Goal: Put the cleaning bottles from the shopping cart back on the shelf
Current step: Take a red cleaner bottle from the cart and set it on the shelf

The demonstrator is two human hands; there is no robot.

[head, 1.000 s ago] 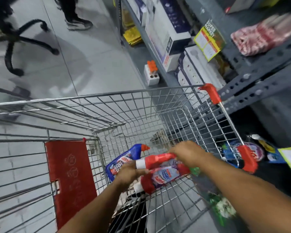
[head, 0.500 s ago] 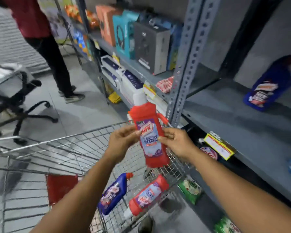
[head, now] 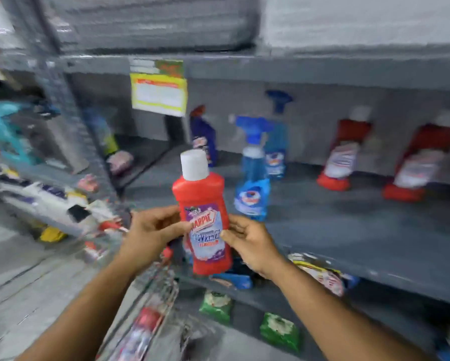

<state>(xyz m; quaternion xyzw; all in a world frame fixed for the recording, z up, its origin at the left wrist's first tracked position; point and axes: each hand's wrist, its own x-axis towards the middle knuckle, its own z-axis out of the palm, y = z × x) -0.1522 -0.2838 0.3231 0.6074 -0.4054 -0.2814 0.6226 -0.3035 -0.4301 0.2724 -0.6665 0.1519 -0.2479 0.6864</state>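
Note:
I hold a red cleaning bottle (head: 205,220) with a white cap upright in front of the grey shelf (head: 349,225). My left hand (head: 151,233) grips its left side and my right hand (head: 250,243) grips its right side, fingers on the label. On the shelf stand a dark blue bottle (head: 204,134), two blue spray bottles (head: 254,175), and two red bottles (head: 343,155) further right. The wire shopping cart (head: 156,295) shows blurred at the bottom, with another red bottle (head: 140,332) lying inside.
A yellow price tag (head: 159,93) hangs from the shelf above. Green packets (head: 280,332) lie on the lower shelf. A grey upright post (head: 70,121) divides this bay from boxed goods (head: 49,199) on the left. The picture is motion-blurred.
The bottle came up out of the cart, held in both hands. My view has swung right and up from the cart to face the cleaning shelf.

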